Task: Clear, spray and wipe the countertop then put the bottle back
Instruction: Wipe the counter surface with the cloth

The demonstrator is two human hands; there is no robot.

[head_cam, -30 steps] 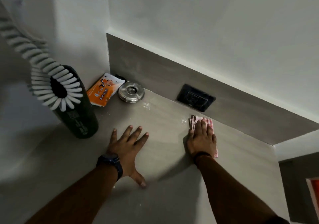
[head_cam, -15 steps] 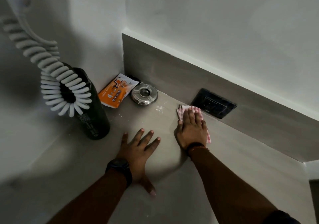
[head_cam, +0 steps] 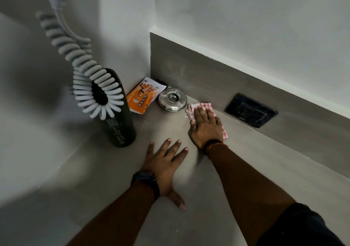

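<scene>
Red-and-white checked cloth [head_cam: 201,106] lay flat on the grey countertop [head_cam: 255,151] by the backsplash, pinned under the right hand [head_cam: 206,127], palm flat. Left hand [head_cam: 164,165] was spread flat, empty. Steel ashtray [head_cam: 172,99] just beside the cloth; orange packet [head_cam: 141,98], dark bottle [head_cam: 117,120], coiled cord [head_cam: 89,75] crowded the corner.

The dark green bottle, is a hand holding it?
No, the dark green bottle stands alone; the left hand lies flat on the grey countertop.
</scene>
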